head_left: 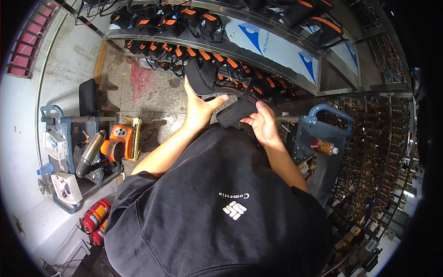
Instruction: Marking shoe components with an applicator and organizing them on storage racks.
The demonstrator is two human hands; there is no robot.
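Observation:
In front of my chest I hold a black high-heeled sandal (pixel 201 79) tilted sideways, its chunky heel toward me and its front part up and to the left. My left hand (pixel 199 111) grips the front part, thumb stretched along its near side. At the heel end, the fingers and thumb of my right hand (pixel 266 123) pinch the shoe beside the block heel (pixel 236 111). A narrow strap loops up above the heel end. The left fingertips are hidden behind the shoe.
Ahead, a metal shelf (pixel 272 44) bears rows of black shoes with orange insoles (pixel 177 51). On the left, a blue cart (pixel 69 138) carries an orange device (pixel 121 138); red fire extinguishers (pixel 95 216) stand nearby. A bottle (pixel 324 147) lies on a blue cart to the right, before densely filled racks (pixel 378 152).

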